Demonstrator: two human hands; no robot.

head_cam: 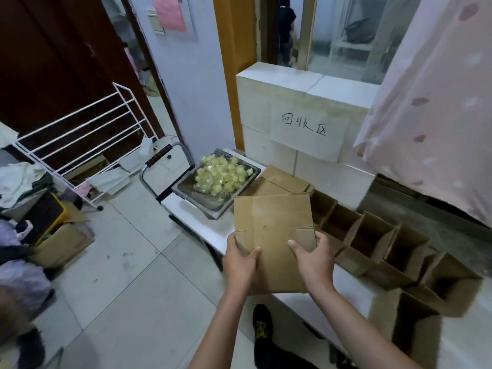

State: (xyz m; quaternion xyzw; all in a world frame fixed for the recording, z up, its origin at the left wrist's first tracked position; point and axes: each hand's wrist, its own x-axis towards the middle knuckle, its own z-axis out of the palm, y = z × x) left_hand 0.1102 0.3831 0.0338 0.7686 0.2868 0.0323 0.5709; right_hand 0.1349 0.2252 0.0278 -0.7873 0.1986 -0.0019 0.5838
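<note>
Left hand (241, 262) and right hand (312, 258) each grip a near corner of the flat brown cardboard box (274, 235), thumbs on top, holding it level above the white bench (213, 230), probably ready for folding.

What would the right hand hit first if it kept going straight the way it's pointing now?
Likely the metal tray of yellow pieces: the right hand aims forward-left across the cardboard box it grips. Depth is unclear.
</note>
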